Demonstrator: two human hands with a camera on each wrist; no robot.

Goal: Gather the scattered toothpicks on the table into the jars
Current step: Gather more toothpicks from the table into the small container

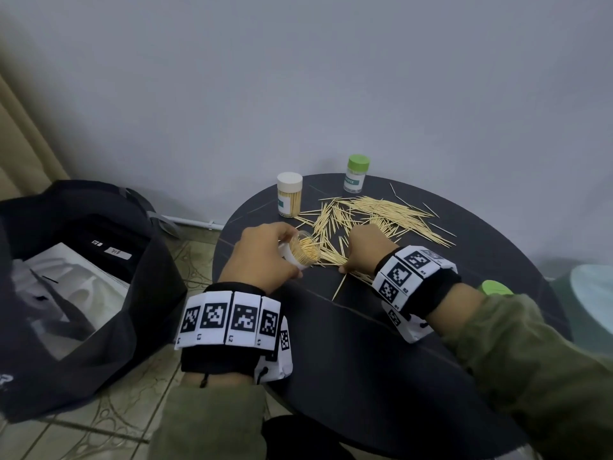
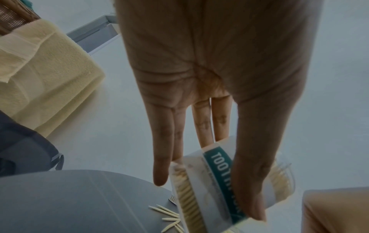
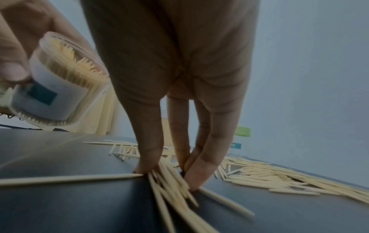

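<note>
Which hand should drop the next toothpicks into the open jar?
Right. The right hand already pinches a bundle of toothpicks on the table, close beside the open jar, which the left hand holds tilted toward it.

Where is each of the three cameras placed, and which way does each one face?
Head: looks down at the round table; both forearms show.
Left wrist: along the left hand holding the open jar.
Right wrist: along the right hand pinching toothpicks.
Shared: all show the open jar.
</note>
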